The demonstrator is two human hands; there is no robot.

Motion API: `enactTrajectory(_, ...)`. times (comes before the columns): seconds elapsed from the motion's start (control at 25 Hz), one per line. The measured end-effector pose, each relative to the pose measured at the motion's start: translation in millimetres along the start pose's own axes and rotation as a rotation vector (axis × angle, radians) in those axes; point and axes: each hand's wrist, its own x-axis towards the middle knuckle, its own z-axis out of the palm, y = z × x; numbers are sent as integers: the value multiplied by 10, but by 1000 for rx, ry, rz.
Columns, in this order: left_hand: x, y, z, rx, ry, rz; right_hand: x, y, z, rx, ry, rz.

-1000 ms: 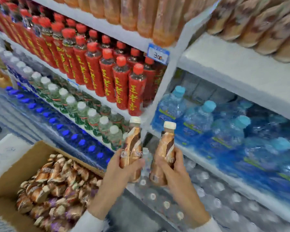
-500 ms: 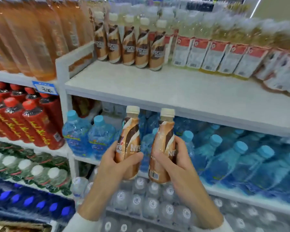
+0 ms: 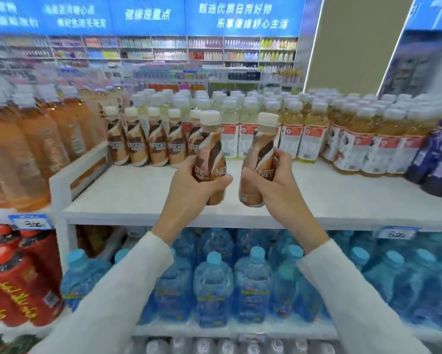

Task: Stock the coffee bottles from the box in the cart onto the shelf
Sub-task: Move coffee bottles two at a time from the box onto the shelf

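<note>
Head view, left hand (image 3: 189, 183) gripping one brown plastic coffee bottle with cream cap (image 3: 209, 154), right hand (image 3: 273, 185) gripping another (image 3: 259, 159), both upright above white shelf (image 3: 138, 200), shelved coffee bottle row (image 3: 148, 141) behind.

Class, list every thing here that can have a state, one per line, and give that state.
left hand: grips left bottle
right hand: grips right bottle
left bottle: capped, near upright, held over the shelf
right bottle: capped, tilted, held
shelved bottles: capped, upright, in a row
</note>
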Motion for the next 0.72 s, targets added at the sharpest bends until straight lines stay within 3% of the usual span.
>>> enactTrajectory(0.44, 213, -458, 136, 114, 64, -26, 172, 447, 86, -100, -26, 66)
enactTrajectory(0.72, 255, -531, -139, 82, -185, -58, 150, 576, -182, -106, -102, 132)
